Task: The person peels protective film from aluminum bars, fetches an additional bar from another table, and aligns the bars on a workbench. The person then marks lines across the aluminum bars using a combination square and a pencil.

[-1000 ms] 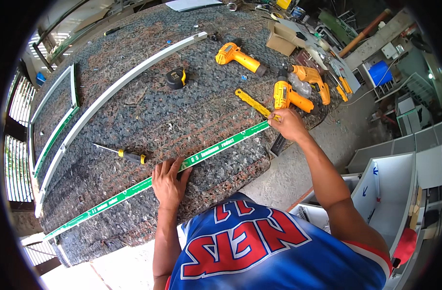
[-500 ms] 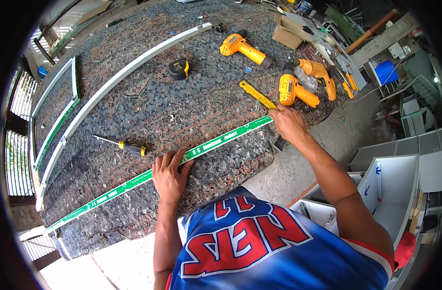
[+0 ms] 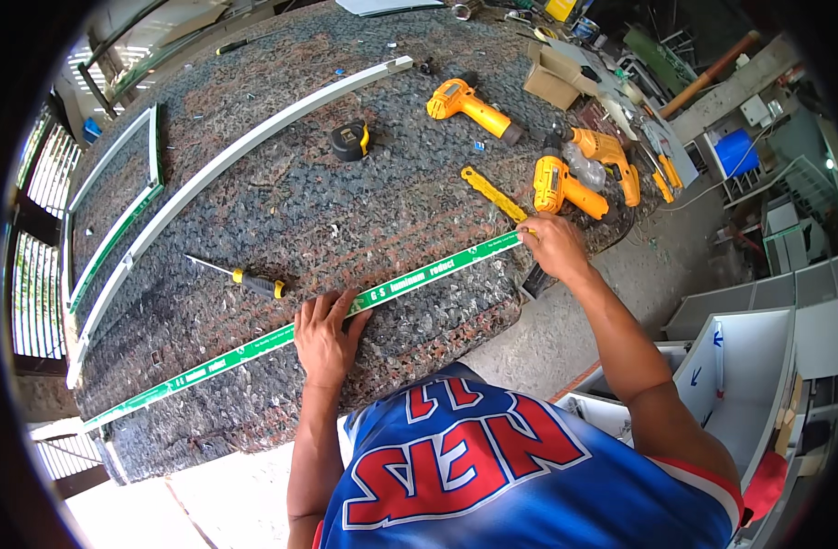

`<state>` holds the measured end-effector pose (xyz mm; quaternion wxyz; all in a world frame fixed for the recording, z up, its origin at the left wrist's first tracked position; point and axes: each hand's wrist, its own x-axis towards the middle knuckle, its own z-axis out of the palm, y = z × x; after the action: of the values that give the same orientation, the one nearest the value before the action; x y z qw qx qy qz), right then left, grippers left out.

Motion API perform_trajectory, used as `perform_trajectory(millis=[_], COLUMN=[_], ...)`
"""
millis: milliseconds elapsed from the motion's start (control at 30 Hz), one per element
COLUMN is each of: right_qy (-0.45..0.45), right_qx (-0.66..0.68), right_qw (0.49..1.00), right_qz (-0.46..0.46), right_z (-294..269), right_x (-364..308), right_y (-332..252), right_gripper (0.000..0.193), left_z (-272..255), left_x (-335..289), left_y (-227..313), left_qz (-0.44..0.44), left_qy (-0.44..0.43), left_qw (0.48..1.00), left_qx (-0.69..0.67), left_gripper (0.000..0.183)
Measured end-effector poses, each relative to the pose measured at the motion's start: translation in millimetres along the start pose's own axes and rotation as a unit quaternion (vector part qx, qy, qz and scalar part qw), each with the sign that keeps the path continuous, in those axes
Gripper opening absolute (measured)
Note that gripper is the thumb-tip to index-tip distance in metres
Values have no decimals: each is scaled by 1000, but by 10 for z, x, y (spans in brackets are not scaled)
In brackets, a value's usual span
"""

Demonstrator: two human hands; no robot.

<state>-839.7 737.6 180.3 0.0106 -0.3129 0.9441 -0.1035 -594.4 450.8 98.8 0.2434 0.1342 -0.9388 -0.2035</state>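
Note:
A long aluminium strip (image 3: 428,274) with green printed film lies diagonally across a carpet-covered table. Over its middle rests my left hand (image 3: 325,346), fingers curled across the far edge and thumb on the near side. My right hand (image 3: 556,247) is closed on the strip's right end, its fingertips partly hidden. A flat yellow bar (image 3: 492,194) with a hole in its rounded end lies against those fingers; its lower end is hidden. Just beyond my left hand is a yellow-and-black screwdriver (image 3: 240,277).
A long pale curved-looking bar (image 3: 222,169) and a narrow frame (image 3: 117,220) lie to the left. Farther off are a tape measure (image 3: 350,141), a yellow drill (image 3: 474,110), another drill (image 3: 565,186), an orange corded drill (image 3: 606,160) and a cardboard box (image 3: 558,78). White cabinets (image 3: 739,366) stand right.
The view has shifted slightly, so the tabletop things appear a little lower and to the right. Both hands stay on the aluminium strip in much the same places.

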Motion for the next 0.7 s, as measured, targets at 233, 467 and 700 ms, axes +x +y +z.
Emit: perform_trajectory(millis=[233, 467, 700], right_qy=[-38, -21, -6], right_qx=[-19, 78, -20], right_qw=[998, 997, 1000], right_qz=[-44, 6, -22], right_z=[36, -36, 129], right_x=[2, 10, 78], right_y=[63, 114, 78], right_gripper=[14, 17, 17], left_z=[-2, -34, 3], left_x=[6, 9, 4], left_y=[24, 35, 30], left_qz=[-5, -3, -3], left_qy=[-2, -4, -3], left_qw=[1000, 1000, 1000], left_qx=[6, 10, 23], left_gripper=[37, 38, 38])
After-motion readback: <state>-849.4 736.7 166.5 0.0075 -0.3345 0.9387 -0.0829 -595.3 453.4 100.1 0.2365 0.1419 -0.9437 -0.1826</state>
